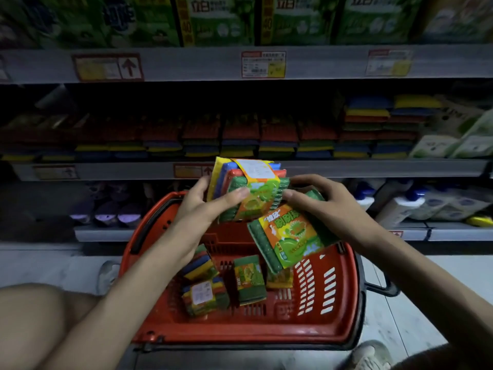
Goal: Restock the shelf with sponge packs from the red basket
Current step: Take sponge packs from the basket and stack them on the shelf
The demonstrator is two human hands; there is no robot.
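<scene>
A red basket (pixel 333 311) stands on the floor between my knees, with several sponge packs (pixel 250 283) lying in it. My left hand (pixel 210 202) grips a fanned stack of sponge packs (pixel 253 190) above the basket's far rim. My right hand (pixel 328 206) holds another sponge pack (pixel 290 236) with an orange and green label, tilted just below the stack. Its fingertips touch the stack's right edge. Behind both hands, the dark middle shelf (pixel 373 168) carries rows of stacked multicoloured sponge packs (pixel 240 140).
Green detergent boxes (pixel 221 20) fill the top shelf. White bottles (pixel 416 204) stand on the low shelf at the right, dark pouches (pixel 106 209) at the left. Price tags (pixel 262 64) hang on the shelf edges. My shoes (pixel 370 355) rest beside the basket.
</scene>
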